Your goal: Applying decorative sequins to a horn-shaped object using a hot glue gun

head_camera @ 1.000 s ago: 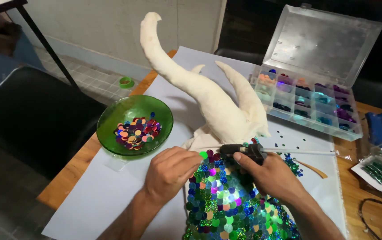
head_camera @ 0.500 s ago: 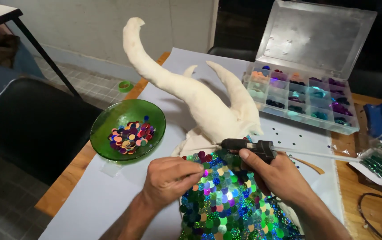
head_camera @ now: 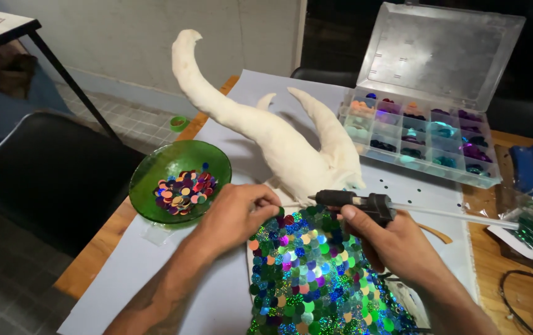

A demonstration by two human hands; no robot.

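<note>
right hand (head_camera: 390, 239) closed around black glue gun (head_camera: 356, 201), nozzle aimed left over sequin edge | left hand (head_camera: 235, 214) fingers pinched at top edge of sequin-covered form (head_camera: 313, 273), held item too small to tell | white sculpted tail (head_camera: 266, 130) beyond | green bowl (head_camera: 154, 180) of sequins left | clear bead organizer (head_camera: 421, 133) far right on table (head_camera: 92, 260)

Black glue gun (head_camera: 356, 203), level, over sequin-covered white sculpture (head_camera: 316, 273) on paper.
</note>
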